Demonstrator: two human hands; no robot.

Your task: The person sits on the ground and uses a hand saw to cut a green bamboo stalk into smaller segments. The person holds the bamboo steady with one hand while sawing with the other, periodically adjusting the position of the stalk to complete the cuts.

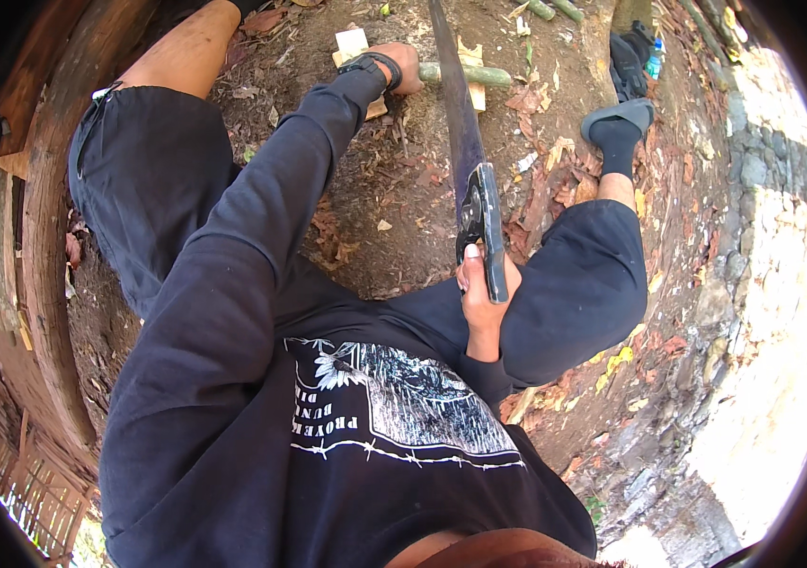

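My left hand [401, 66] reaches far forward and grips a green bamboo stick [479, 75] that lies across a pale wooden block [354, 43] on the dirt. My right hand [481, 293] is close to my chest and closed on the dark handle of a long machete [465, 142]. The blade runs forward from my fist and its tip end crosses over the stick beside the left hand. A black strap sits on my left wrist.
I sit on bare earth strewn with dry leaves and wood chips. My knees spread left and right, one foot in a grey sandal [619, 115]. Cut green stick pieces [553, 9] lie far ahead. A curved wooden beam [44, 237] bounds the left, stones [753, 170] the right.
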